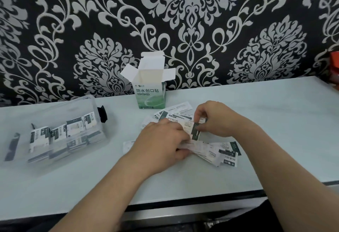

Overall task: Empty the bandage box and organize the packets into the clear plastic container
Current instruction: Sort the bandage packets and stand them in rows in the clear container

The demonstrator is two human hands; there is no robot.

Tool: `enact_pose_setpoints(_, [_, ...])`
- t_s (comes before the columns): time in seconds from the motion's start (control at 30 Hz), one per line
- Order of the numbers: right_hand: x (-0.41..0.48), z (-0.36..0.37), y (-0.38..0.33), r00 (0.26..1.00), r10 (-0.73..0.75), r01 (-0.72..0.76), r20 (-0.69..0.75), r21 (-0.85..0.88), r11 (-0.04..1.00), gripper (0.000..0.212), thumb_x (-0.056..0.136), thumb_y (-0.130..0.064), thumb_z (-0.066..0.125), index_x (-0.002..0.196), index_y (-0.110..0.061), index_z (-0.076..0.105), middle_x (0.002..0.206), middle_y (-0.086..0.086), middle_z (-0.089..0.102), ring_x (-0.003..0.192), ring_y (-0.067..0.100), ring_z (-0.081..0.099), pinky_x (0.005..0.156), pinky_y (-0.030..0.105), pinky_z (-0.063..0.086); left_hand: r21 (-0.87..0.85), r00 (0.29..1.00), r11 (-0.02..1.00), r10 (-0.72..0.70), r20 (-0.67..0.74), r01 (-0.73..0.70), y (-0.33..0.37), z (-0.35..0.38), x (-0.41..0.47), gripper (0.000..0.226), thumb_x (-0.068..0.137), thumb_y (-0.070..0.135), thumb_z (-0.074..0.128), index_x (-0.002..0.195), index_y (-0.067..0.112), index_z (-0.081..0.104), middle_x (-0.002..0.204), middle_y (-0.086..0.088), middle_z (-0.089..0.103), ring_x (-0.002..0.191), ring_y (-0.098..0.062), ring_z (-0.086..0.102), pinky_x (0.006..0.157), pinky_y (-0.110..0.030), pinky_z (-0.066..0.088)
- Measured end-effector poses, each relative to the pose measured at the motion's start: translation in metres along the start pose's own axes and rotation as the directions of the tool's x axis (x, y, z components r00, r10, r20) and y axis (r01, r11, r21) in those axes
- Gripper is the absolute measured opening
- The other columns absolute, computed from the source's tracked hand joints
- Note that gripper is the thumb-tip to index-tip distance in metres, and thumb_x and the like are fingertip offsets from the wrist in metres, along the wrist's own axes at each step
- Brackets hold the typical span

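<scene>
Right fingers are pinching a single packet by its dark end. Thumb and forefinger are closing on it and the other fingers are curling above. I am reading the right hand as hovering knuckles-up just over the desk, wrist bending inward, forearm running off toward the lower right corner.

Left fingers are curling over a fanned stack of packets, with the thumb tucking in at its near edge. They are gripping the stack at its left end while the free ends are spreading to the right on the desk. The left hand is lying palm-down, forearm coming in from the lower middle. The single packet is sitting between the two hands; I cannot tell whether it is touching the stack.

Loose packets are lying scattered behind the hands, just in front of the bandage box, which is standing upright with its top flaps open.

The clear plastic container is sitting well to the left on the desk. It is holding sorted packets standing on edge in rows, and a black latch is showing at its right end.
</scene>
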State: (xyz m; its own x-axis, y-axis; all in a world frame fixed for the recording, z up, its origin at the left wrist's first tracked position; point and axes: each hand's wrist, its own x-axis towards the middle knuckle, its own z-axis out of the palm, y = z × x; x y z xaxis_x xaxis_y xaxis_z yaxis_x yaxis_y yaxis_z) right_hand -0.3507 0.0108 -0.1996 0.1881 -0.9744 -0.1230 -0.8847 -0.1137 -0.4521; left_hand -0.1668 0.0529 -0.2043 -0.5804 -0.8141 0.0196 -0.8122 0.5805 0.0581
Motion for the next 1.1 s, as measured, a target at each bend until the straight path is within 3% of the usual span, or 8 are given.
enact_pose_setpoints(0.2, [-0.001,0.000,-0.010,0.999,-0.030,0.031,-0.011,0.165,0.986,0.023,0.084,-0.007,0.069,0.092,-0.022,0.054,0.076,-0.007,0.051,0.065,0.007,0.048,0.058,0.022,0.040,-0.308,0.979,0.942,-0.173,-0.109,0.133,-0.029,-0.008,-0.004,0.031,0.079,0.057,0.064,0.100,0.034,0.065,0.104,0.015,0.051,0.103,-0.006,0.042,0.090,-0.030,0.042])
enact_pose_setpoints(0.37, [-0.004,-0.007,-0.009,0.999,-0.027,0.035,-0.029,0.339,0.940,0.021,0.086,-0.001,0.065,0.100,-0.017,0.066,0.069,-0.001,0.054,0.060,0.013,0.050,0.063,0.029,0.045,-0.353,0.964,0.913,-0.250,-0.088,0.204,-0.028,-0.006,0.010,0.060,0.085,0.042,0.066,0.139,0.036,0.038,0.135,0.009,0.047,0.121,-0.013,0.045,0.100,-0.032,0.040])
enact_pose_setpoints(0.53, [-0.011,-0.017,-0.008,1.000,-0.003,0.007,-0.008,0.487,0.873,0.020,0.088,-0.001,0.065,0.096,-0.015,0.076,0.086,0.019,0.071,0.072,0.018,0.057,0.079,0.043,0.053,-0.658,0.884,0.709,-0.447,-0.140,0.254,-0.031,-0.010,0.012,0.034,0.082,0.017,0.074,0.111,0.033,0.066,0.089,0.018,0.064,0.083,0.000,0.062,0.079,-0.018,0.052])
enact_pose_setpoints(0.73, [-0.013,-0.021,-0.002,0.993,0.104,-0.108,0.049,0.703,0.703,0.018,0.093,0.001,0.057,0.089,-0.005,0.074,0.084,0.013,0.075,0.068,0.016,0.069,0.070,0.027,0.060,-0.849,0.819,0.483,-0.562,-0.114,0.213,-0.041,-0.031,0.002,0.024,0.088,0.011,0.066,0.086,0.035,0.068,0.092,0.005,0.069,0.081,-0.012,0.066,0.075,-0.024,0.056])
enact_pose_setpoints(0.8, [-0.013,-0.020,-0.004,0.989,0.123,-0.147,0.086,0.719,0.680,0.016,0.093,0.001,0.057,0.090,-0.002,0.072,0.084,0.013,0.076,0.069,0.018,0.072,0.067,0.028,0.061,-0.952,0.796,0.277,-0.601,-0.068,0.128,-0.044,-0.035,0.000,0.019,0.091,0.005,0.061,0.097,0.021,0.070,0.100,-0.003,0.070,0.082,-0.019,0.071,0.073,-0.030,0.059])
enact_pose_setpoints(0.93, [-0.014,-0.018,-0.014,0.984,0.136,-0.173,0.114,0.782,0.599,0.014,0.094,0.001,0.054,0.094,0.004,0.068,0.091,0.018,0.075,0.078,0.030,0.074,0.060,0.029,0.061,-0.939,0.774,-0.316,-0.626,0.097,-0.138,-0.040,-0.039,0.001,0.026,0.092,-0.003,0.051,0.114,0.004,0.063,0.106,-0.011,0.073,0.083,-0.018,0.072,0.065,-0.024,0.057])
enact_pose_setpoints(1.0, [-0.015,-0.016,-0.023,0.988,0.129,-0.146,0.088,0.814,0.562,0.015,0.094,0.002,0.052,0.095,0.003,0.067,0.089,0.017,0.075,0.077,0.030,0.074,0.061,0.030,0.061,-0.871,0.783,-0.460,-0.601,0.163,-0.172,-0.031,-0.038,0.002,0.025,0.091,-0.003,0.053,0.113,0.002,0.064,0.106,-0.013,0.073,0.081,-0.017,0.071,0.069,-0.025,0.059])
enact_pose_setpoints(1.1, [-0.016,-0.009,-0.042,0.997,0.079,-0.045,0.001,0.830,0.555,0.016,0.091,0.004,0.054,0.094,-0.005,0.066,0.085,0.012,0.076,0.078,0.026,0.075,0.072,0.035,0.061,-0.851,0.782,-0.505,-0.586,0.214,-0.146,-0.017,-0.033,0.004,0.017,0.090,0.001,0.057,0.101,0.005,0.068,0.097,-0.010,0.074,0.077,-0.014,0.070,0.070,-0.024,0.059])
